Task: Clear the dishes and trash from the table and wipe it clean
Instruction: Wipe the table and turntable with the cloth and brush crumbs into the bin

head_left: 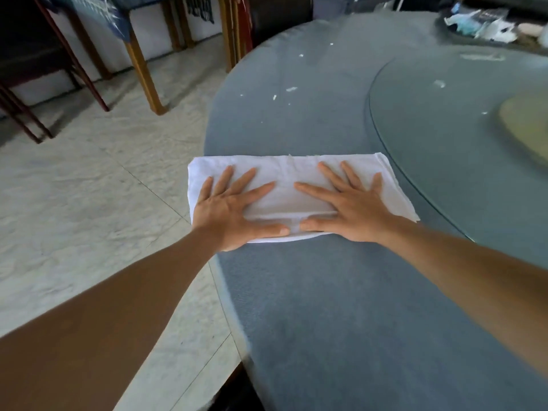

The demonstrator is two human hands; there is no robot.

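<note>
I had both grips, left hand [229, 209] and right hand [353, 207], splayed flat on the cloth [284, 185], wiping the table [341, 307]; next, push toward the scraps [290, 89].

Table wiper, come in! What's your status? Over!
Left hand and right hand flat, open, pressing folded white cloth. Blue table clean near me. White scraps ahead; trash pile far side.
</note>
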